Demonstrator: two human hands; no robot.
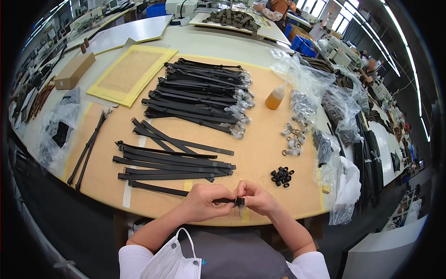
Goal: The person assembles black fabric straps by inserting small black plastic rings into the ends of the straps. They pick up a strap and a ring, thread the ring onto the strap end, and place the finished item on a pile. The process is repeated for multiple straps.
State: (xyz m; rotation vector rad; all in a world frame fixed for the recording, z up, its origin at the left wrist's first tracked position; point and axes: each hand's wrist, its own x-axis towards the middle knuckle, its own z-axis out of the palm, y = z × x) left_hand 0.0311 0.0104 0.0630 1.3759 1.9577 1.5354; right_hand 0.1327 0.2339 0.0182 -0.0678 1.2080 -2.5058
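Observation:
Close to the table's front edge, both hands meet on one black strap (224,201). My left hand (208,202) is closed round it, and a length of strap runs out to the left from under that hand. With thumb and fingers, my right hand (255,197) pinches the strap's tip, where a small dark band-like piece (239,201) shows; the fingers partly hide it. Just beyond my left hand lie several loose black straps (174,162). To the right of my hands is a pile of small black loops (282,177).
Bundled black straps (195,95) with plastic-wrapped ends lie farther back. Beside them stand an amber-filled bottle (275,98) and wrapped metal rings (293,139). Clear plastic bags (344,186) line the right edge. A yellow-edged board (132,74) and cardboard box (74,72) lie back left.

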